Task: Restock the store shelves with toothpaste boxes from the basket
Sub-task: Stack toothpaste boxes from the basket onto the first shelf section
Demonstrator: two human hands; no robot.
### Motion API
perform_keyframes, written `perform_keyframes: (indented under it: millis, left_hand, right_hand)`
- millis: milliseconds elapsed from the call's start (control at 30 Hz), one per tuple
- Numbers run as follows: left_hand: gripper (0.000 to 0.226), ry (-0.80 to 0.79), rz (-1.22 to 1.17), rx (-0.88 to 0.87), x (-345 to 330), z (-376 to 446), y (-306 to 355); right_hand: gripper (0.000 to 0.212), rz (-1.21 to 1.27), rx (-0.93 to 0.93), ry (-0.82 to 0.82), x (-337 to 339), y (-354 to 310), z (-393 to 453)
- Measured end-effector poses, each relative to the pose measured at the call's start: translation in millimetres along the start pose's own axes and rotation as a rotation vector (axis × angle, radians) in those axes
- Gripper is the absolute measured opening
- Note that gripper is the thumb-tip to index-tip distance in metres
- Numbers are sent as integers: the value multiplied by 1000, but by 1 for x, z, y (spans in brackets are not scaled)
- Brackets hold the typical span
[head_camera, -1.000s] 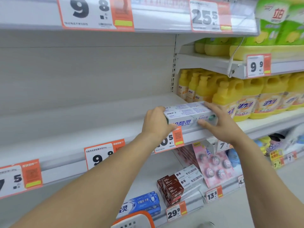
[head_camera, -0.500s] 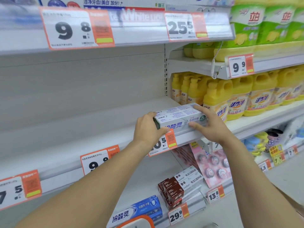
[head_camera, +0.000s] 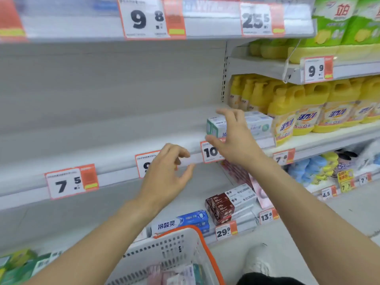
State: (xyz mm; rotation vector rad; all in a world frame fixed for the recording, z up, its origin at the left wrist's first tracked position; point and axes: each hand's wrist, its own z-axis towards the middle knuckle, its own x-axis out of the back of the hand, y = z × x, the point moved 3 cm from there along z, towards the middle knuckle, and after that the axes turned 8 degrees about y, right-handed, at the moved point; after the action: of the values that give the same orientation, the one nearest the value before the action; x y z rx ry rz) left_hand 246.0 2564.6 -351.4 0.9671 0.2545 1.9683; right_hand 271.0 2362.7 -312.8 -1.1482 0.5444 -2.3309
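Both hands have let go of the toothpaste box [head_camera: 258, 125] since the earlier frame, and it now sits on the middle shelf [head_camera: 102, 140], hard against the yellow bottles [head_camera: 283, 118] at the right. Furthest left, the shelf is bare behind its price tags [head_camera: 71, 182]. Next, the left hand [head_camera: 164, 175] hangs in front of the shelf edge with fingers loosely curled and spread, holding nothing. Lower down, the basket [head_camera: 181, 247] with the orange rim shows a few more packs inside, so restocking looks only begun: one box appears placed, a long stretch of shelf is unfilled, and more stock waits to be lifted out. To the right, the right hand [head_camera: 234, 138] is open, thumb and fingers spread wide in front of the box and partly covering it; whether a fingertip touches the box I cannot tell. Motion blur smears the print on the box and on the upper tags, the basket is cut off at the bottom edge, and its contents are too soft to count or name with certainty.
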Motion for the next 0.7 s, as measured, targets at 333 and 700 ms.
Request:
perform_keyframes:
  millis: [333, 700]
  left_hand:
    - [40, -997, 471, 444, 94, -286, -165]
    - [63, -814, 342, 622, 132, -361, -206]
  right_hand:
    - [53, -309, 126, -1411, -194, -108, -214]
    - [95, -468, -23, -1303, -267, -91, -324]
